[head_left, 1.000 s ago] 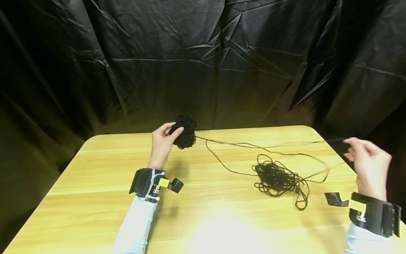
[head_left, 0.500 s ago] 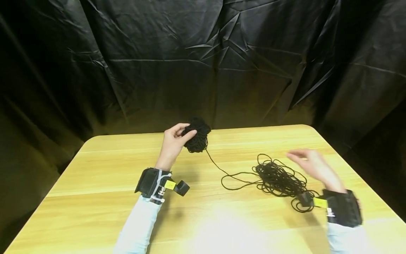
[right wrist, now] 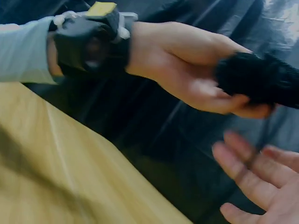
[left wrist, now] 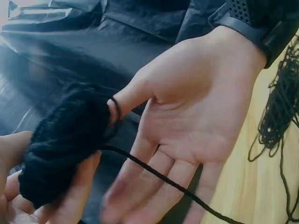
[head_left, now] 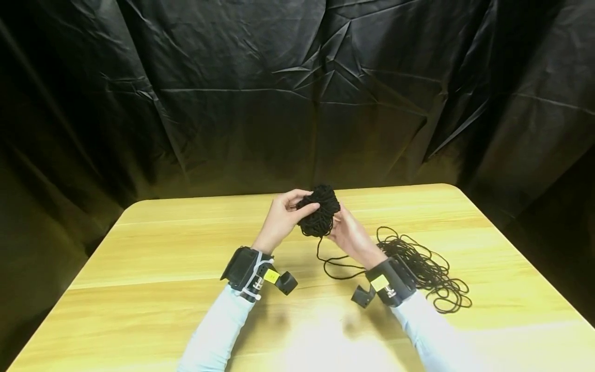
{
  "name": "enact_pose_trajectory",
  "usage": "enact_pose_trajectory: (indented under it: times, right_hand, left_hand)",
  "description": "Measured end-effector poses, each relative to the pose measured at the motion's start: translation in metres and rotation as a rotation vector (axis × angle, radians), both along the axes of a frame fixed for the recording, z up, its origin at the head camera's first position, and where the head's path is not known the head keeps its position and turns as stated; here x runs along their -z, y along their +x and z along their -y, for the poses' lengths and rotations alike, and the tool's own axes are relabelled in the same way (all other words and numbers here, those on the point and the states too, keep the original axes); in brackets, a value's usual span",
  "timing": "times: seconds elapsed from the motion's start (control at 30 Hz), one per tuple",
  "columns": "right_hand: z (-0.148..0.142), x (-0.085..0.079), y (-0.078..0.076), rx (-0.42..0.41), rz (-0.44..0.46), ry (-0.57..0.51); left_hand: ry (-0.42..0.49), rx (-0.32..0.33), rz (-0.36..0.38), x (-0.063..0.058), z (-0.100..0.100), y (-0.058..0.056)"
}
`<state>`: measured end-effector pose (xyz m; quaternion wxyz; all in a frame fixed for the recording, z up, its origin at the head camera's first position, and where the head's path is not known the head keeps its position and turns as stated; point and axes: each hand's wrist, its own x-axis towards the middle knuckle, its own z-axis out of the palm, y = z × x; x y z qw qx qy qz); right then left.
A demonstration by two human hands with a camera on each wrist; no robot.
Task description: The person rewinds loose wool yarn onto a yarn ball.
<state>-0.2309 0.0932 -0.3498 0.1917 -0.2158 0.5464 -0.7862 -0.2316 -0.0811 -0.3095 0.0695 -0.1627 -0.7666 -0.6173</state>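
Observation:
My left hand grips a ball of black yarn above the table, its thumb laid across the near side. My right hand is at the ball's right side. In the left wrist view its palm faces the camera, the fingers extend, and the thumb reaches the ball beside a small loop of yarn. One strand leaves the ball and passes across the right fingers. The right wrist view shows the left hand around the ball, with the right fingers spread below it.
A loose, tangled heap of yarn lies on the right half of the wooden table, partly behind the right wrist strap. A strand curves from it toward the ball. Black sheeting hangs behind the table.
My right hand has come in from the far right, where it pulled a strand taut, to the ball. My left hand has carried the ball right and slightly nearer. The strand now hangs slack.

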Motion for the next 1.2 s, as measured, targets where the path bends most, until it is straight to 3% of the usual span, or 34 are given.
enact_pose_trajectory:
  times: [0.13,0.23,0.37,0.5,0.63,0.73,0.9,1.1,1.2]
  right_hand:
    - [0.008,0.004,0.009,0.028,0.048,-0.003]
    - [0.009,0.005,0.016,0.135,-0.053,0.168]
    - [0.011,0.002,0.024,0.258,-0.342,0.484]
    - [0.013,-0.005,0.032,0.326,-0.67,0.659]
    - [0.011,-0.017,0.039,0.325,-0.965,0.798]
    - [0.007,-0.03,0.04,0.269,-1.089,0.881]
    - [-0.002,-0.051,0.035,0.233,-1.073,0.897]
    - [-0.011,-0.063,0.021,0.248,-0.839,0.758]
    - [-0.014,-0.063,0.014,0.262,-0.746,0.703]
  left_hand:
    - [0.042,-0.03,-0.003,0.003,-0.002,0.0]
    - [0.09,-0.077,0.001,0.004,-0.003,0.0]
    - [0.129,-0.129,0.011,0.007,-0.003,-0.001]
    - [0.129,-0.143,0.022,0.01,-0.004,-0.002]
    - [0.088,-0.148,-0.001,0.013,-0.005,-0.003]
    - [0.058,-0.133,-0.006,0.015,-0.005,-0.002]
    - [0.058,-0.027,0.04,0.016,-0.006,0.0]
    - [0.082,0.198,0.064,0.013,-0.004,0.004]
    - [0.068,0.275,0.056,0.012,-0.004,0.005]
